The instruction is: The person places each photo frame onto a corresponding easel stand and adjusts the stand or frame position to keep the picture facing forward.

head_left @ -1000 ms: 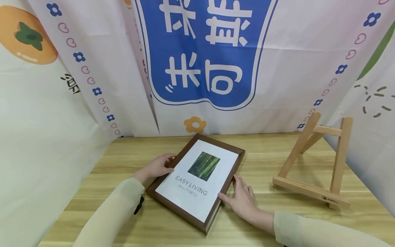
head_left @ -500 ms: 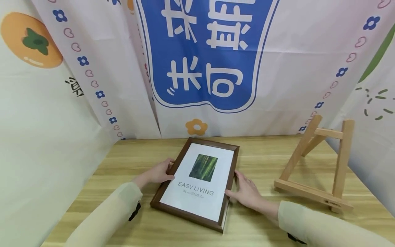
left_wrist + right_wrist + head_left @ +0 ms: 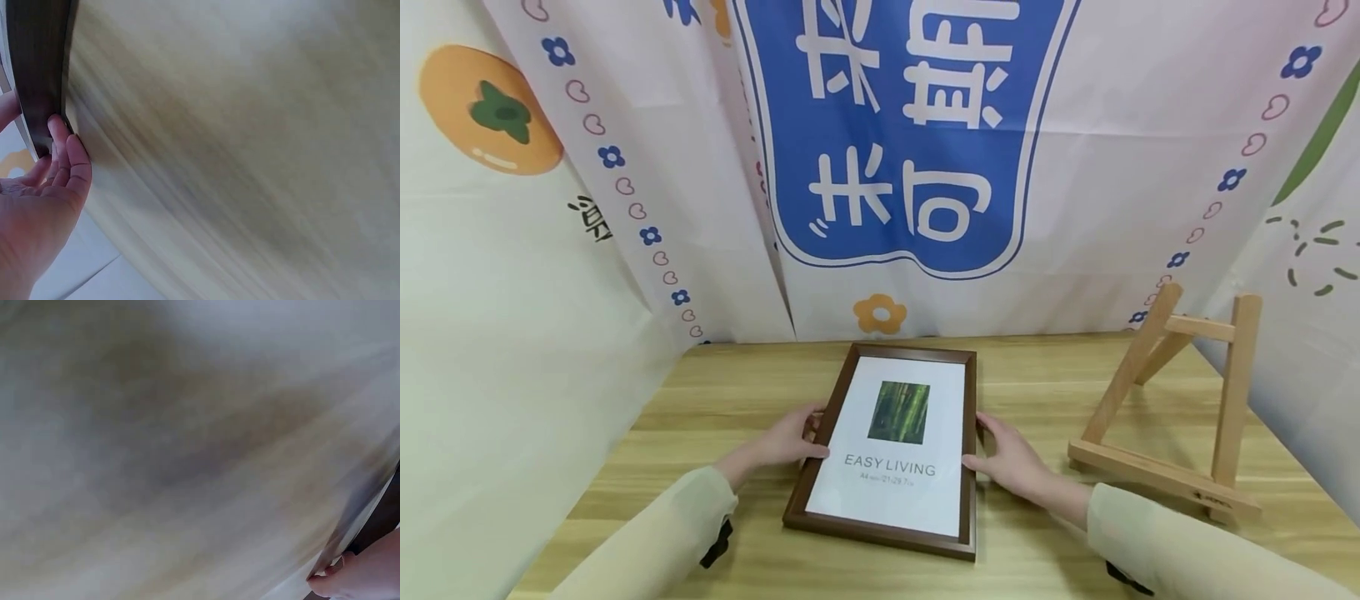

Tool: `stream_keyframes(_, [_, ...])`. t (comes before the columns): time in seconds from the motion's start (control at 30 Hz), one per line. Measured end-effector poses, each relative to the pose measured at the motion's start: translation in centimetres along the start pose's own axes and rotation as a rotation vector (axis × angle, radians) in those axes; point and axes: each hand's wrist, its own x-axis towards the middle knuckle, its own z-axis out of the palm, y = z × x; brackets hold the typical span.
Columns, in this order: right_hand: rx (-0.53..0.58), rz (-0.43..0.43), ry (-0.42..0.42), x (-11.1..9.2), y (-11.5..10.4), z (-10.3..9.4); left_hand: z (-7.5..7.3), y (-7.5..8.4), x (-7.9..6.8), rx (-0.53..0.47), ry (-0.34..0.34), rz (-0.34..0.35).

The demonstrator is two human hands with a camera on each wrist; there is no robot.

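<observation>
A brown picture frame (image 3: pixel 880 532) lies on the wooden table, its front up. Behind its glazing a white sheet (image 3: pixel 850 492) reads "EASY LIVING" beneath a small green picture (image 3: pixel 900 412). My left hand (image 3: pixel 786 437) grips the left edge, the thumb on the front; the left wrist view shows fingers of that hand (image 3: pixel 47 206) curled at the dark side of the frame (image 3: pixel 40 62). On the opposite edge, my right hand (image 3: pixel 1015 462) holds the frame with thumb and fingers. The right wrist view catches only part of this hand (image 3: pixel 369 569).
A small wooden easel (image 3: pixel 1172 468) stands on the table to the right of my right hand. White printed cloth (image 3: pixel 1097 208) hangs behind and at both sides of the table (image 3: pixel 722 392).
The picture frame has turned from a slant to nearly straight, its near end swinging right. Both hands have stayed on its side edges and moved with it. The easel has stayed in place.
</observation>
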Motion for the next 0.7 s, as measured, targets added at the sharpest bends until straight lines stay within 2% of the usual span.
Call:
stream_keyframes(0.17, [0.024,0.010,0.036,-0.1,-0.2,0.2,0.1,-0.2,-0.2,-0.065,0.019,0.025])
stream_keyframes(0.3, [0.046,0.014,0.035,-0.1,-0.6,0.2,0.3,-0.4,-0.3,-0.097,0.043,0.016])
stream_keyframes(0.53, [0.178,0.023,-0.002,-0.3,-1.2,-0.1,0.6,-0.1,-0.8,-0.118,0.076,-0.008])
stream_keyframes(0.7, [0.208,0.056,-0.016,-0.6,-1.3,-0.2,0.9,0.3,-1.3,-0.149,0.088,0.001])
